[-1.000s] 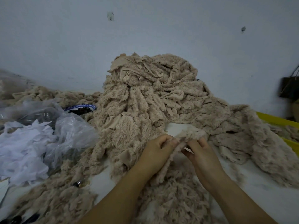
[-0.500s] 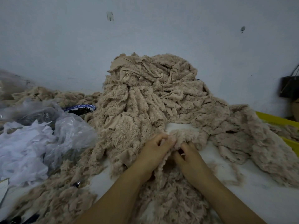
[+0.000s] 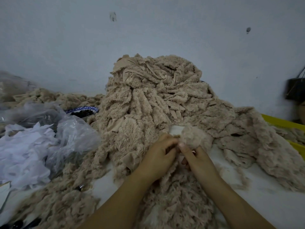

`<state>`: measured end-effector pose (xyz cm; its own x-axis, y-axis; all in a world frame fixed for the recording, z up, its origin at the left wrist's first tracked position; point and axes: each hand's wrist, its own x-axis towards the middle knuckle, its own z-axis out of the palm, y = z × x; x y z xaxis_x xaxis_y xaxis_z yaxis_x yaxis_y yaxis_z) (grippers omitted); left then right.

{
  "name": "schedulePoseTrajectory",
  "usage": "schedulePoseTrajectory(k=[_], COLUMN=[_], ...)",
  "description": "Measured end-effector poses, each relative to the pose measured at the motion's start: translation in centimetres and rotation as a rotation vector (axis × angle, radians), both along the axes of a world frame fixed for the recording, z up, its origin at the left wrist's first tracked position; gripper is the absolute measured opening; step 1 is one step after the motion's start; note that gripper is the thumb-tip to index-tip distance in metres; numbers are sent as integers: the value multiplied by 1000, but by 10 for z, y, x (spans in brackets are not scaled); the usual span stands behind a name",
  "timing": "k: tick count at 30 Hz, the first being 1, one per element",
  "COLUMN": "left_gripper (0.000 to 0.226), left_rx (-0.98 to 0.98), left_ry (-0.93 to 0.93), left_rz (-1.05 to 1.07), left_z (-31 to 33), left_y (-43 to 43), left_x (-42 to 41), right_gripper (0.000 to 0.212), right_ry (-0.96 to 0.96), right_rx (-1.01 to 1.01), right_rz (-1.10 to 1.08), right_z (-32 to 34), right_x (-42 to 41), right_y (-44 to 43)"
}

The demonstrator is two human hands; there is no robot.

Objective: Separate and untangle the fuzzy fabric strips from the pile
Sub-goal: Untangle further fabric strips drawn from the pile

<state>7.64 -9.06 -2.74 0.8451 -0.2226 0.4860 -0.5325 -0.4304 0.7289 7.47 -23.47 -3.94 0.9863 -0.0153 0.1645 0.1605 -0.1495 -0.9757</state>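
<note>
L hand (image 3: 158, 156) & R hand (image 3: 196, 157) touching, both pinching one fuzzy beige strip (image 3: 193, 136) | bunched end just beyond R hand, tail runs back toward person | pile (image 3: 148, 100) directly behind, on white bench (image 3: 264, 200)

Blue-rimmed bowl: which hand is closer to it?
Left. The left hand sits right of the blue-rimmed bowl, nearer the camera; the right hand lies further right, beyond it. Both pinch a fuzzy strip.
</note>
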Motion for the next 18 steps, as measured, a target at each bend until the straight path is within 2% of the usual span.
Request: schedulePoseTrajectory(k=[4,8,12,15,18], left_gripper=[21,27,25,31,25], left_rx=[34,-83,-276,-344,-299], left_ry=[1,60,156,169,149], left_rz=[16,39,108,122,105], left_z=[-3,-2,1,4,4], left_y=[0,-2,2,5,4], left_x=[3,3,3,3,3], right_gripper=[27,12,18,24,57], right_ry=[45,82,104,151,146], right_rx=[85,130,244,459,511], right_rz=[4,-32,-23,19,85], right_z=[-4,-10,-9,-4,-4], right_x=[8,15,17,16,14], right_y=[-4,-7,-7,-8,-8])
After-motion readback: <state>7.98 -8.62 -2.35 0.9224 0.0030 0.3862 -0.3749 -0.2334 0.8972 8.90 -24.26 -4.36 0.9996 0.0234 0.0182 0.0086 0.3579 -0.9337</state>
